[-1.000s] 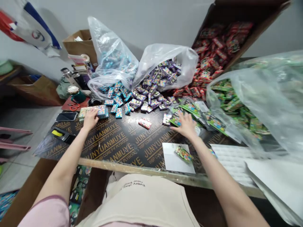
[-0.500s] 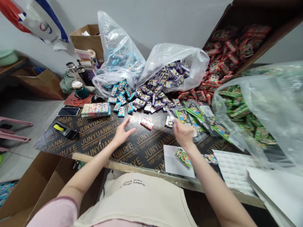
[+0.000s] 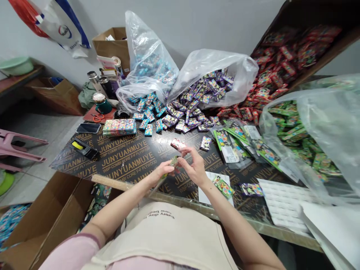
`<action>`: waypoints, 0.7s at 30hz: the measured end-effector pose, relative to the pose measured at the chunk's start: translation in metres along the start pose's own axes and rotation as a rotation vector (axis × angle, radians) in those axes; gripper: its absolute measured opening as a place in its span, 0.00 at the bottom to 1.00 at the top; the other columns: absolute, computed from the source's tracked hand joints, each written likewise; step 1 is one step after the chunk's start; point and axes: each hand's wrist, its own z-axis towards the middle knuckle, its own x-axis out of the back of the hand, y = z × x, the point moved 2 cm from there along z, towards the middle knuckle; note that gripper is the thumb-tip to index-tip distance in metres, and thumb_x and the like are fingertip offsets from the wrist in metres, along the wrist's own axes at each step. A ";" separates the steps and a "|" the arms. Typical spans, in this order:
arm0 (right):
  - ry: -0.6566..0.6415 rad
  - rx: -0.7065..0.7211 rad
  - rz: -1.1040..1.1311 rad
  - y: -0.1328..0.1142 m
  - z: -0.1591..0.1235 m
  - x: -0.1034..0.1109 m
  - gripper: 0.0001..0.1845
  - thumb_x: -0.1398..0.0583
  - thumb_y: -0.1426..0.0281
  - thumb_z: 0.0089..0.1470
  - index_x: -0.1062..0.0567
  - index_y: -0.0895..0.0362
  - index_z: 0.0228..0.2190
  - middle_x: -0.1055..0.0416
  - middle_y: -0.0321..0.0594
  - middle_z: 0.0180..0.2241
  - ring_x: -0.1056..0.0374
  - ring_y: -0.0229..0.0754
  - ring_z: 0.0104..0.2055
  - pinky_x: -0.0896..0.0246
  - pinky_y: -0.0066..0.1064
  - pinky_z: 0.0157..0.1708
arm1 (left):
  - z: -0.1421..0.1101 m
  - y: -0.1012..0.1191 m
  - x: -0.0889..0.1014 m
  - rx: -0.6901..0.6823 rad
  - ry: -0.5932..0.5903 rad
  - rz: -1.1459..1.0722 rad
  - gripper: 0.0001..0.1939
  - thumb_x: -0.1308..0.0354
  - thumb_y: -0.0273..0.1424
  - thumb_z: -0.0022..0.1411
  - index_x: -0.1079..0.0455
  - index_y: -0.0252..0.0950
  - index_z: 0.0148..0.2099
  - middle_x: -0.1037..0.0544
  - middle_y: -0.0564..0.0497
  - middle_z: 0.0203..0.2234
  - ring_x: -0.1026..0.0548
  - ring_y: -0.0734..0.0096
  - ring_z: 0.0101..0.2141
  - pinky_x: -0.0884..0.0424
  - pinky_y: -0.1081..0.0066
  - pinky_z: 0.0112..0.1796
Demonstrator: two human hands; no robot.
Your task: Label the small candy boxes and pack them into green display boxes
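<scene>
In front of my apron, my left hand [image 3: 162,171] is closed on a small packet with green print [image 3: 174,161], seen edge-on and partly covered by fingers. A clear plastic edge shows below that hand. My right hand [image 3: 194,167] meets it from the other side, its thumb and fingertips pinching the packet's upper edge. Just beyond the fingers lies a red-and-white small box [image 3: 177,143], and a purple small box [image 3: 206,143] is to its right. Green-printed clear bags [image 3: 229,148] lie spread to the right of my right hand.
Behind are plastic bags spilling blue boxes [image 3: 149,112] and purple boxes [image 3: 194,108]. Red boxes [image 3: 267,82] pour from a carton; a bag of green packets [image 3: 303,146] stands right. A phone [image 3: 88,128], tape dispenser [image 3: 83,148] and stacked packs [image 3: 119,127] occupy the left.
My right hand has come left and toward me from beside the green-printed bags. My left hand has moved right and closed on the packet; both hands now meet at it. The view has shifted slightly.
</scene>
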 end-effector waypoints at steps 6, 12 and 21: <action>-0.464 0.103 -0.038 -0.003 -0.002 0.004 0.11 0.35 0.62 0.50 0.27 0.56 0.28 0.28 0.39 0.29 0.33 0.42 0.34 0.38 0.34 0.38 | -0.005 0.009 -0.005 -0.034 -0.029 -0.010 0.36 0.32 0.39 0.42 0.30 0.35 0.55 0.24 0.45 0.48 0.29 0.55 0.50 0.36 0.66 0.48; -0.606 -0.010 -0.013 -0.004 -0.002 0.007 0.25 0.36 0.70 0.50 0.31 0.57 0.50 0.25 0.42 0.42 0.29 0.43 0.39 0.34 0.34 0.39 | -0.004 0.005 -0.004 0.078 0.042 0.042 0.18 0.34 0.38 0.48 0.26 0.31 0.39 0.22 0.51 0.27 0.27 0.69 0.29 0.33 0.71 0.36; 0.001 -0.400 0.355 0.024 -0.017 -0.005 0.38 0.30 0.58 0.41 0.32 0.53 0.53 0.29 0.46 0.51 0.32 0.49 0.52 0.37 0.45 0.53 | 0.002 0.021 0.011 0.051 0.319 -0.069 0.19 0.34 0.41 0.45 0.27 0.29 0.32 0.24 0.51 0.19 0.30 0.73 0.20 0.33 0.73 0.26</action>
